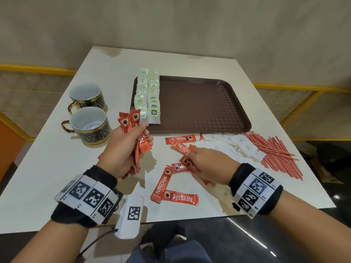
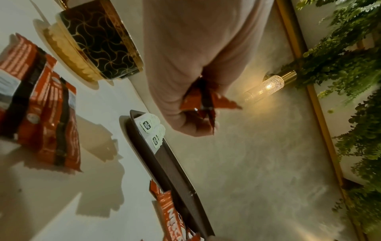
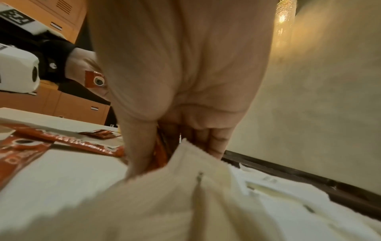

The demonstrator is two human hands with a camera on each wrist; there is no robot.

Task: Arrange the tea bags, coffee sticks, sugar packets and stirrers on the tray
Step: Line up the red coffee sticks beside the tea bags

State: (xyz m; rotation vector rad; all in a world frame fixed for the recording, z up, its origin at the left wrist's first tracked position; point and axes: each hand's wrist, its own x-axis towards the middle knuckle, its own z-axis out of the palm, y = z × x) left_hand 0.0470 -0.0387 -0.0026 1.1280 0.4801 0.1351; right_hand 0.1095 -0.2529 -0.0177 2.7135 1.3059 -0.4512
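Observation:
A brown tray [image 1: 199, 105] lies mid-table with tea bags [image 1: 150, 92] in two columns along its left side. My left hand [image 1: 129, 145] grips a bundle of red coffee sticks [image 1: 131, 120] upright just off the tray's near-left corner; the left wrist view shows their tips [image 2: 206, 97] poking from the fist. More coffee sticks [image 1: 176, 196] lie scattered in front of the tray. My right hand [image 1: 191, 150] reaches into them, and thumb and fingers pinch one stick [image 3: 160, 153]. White sugar packets [image 1: 245, 147] and red stirrers [image 1: 277, 154] lie to the right.
Two black-and-gold mugs [image 1: 87, 95] [image 1: 89, 124] stand left of the tray. A white tagged device [image 1: 131, 215] hangs at the table's near edge. The stirrers reach close to the table's right edge. A sugar packet [image 3: 185, 195] sits right under my right wrist.

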